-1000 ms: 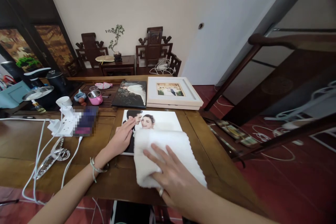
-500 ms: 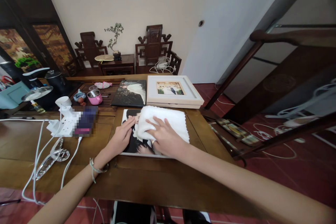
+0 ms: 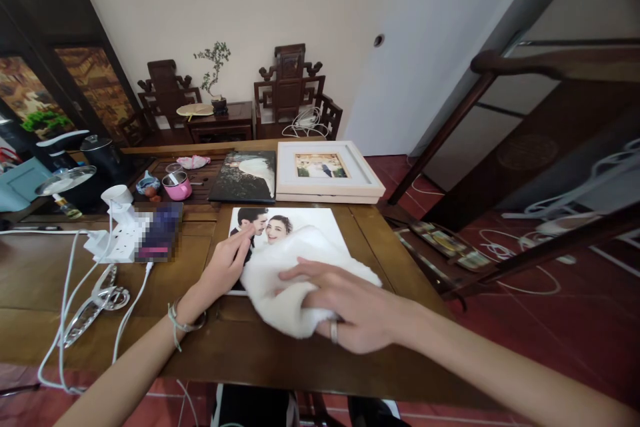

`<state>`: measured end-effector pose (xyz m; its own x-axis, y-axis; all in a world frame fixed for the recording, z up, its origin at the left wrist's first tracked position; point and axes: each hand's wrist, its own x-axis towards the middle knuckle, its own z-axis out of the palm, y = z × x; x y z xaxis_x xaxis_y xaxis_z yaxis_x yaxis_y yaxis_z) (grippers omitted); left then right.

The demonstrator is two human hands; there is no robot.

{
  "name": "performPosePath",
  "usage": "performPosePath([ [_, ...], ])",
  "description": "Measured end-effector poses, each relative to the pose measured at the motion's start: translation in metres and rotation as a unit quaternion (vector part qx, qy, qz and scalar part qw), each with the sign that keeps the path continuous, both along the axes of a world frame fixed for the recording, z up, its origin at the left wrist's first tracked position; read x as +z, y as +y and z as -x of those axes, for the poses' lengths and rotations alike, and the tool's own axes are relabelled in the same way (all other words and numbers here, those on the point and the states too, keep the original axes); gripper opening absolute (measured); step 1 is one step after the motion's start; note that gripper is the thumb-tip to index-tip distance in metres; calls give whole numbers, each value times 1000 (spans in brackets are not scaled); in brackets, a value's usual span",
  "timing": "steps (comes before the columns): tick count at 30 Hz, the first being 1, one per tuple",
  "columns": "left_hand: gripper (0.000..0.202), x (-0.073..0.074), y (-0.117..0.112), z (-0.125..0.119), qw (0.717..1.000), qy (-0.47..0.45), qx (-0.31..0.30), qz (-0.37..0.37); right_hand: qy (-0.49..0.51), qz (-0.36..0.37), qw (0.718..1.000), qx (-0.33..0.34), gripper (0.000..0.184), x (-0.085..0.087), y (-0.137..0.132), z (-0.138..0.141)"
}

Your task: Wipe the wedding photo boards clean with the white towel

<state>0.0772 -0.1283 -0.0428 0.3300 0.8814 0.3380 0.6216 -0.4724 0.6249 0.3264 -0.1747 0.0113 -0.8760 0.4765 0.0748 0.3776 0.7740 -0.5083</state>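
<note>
White fleecy cloth (image 3: 300, 247), bunched, flat photo panel (image 3: 274, 229)

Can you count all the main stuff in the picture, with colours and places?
Table: 1, brown, across the middle
Photo panel: 1, mostly white, on table
Cloth: 1, white, over photo panel
Dark picture: 1, blackish, behind photo panel
Framed picture: 1, pale frame, beside dark picture
Cup: 1, pink, left of dark picture
Kettle: 1, black, far left
Power strip: 1, white, table's left
Chairs: 2, dark brown, by wall
Potted tree: 1, green, between chairs
Left hand: 1, pale bracelet, on photo panel
Right hand: 1, silver ring, holding cloth
</note>
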Motion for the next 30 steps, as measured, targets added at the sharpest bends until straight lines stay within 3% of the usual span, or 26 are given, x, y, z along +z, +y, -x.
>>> performPosePath([
  [4,43,-2,1,-2,1000,23,-9,-15,7,-21,990,-142,28,-7,30,-6],
  [7,39,-3,1,-2,999,25,-15,-30,35,-25,979,-199,30,-9,59,11],
  [13,34,-1,1,0,999,28,-26,-38,62,-14,988,-138,26,0,102,74],
  [16,33,-1,0,0,998,30,-34,-41,68,-9,990,-122,25,2,108,87],
  [19,34,-2,0,0,998,27,-30,-40,70,5,988,-138,26,0,103,73],
  [26,39,-5,1,1,998,45,-24,-29,62,7,975,-214,25,-8,89,-8],
  [30,39,-5,2,0,998,48,-15,-25,43,-14,966,-254,28,-19,71,-30],
])
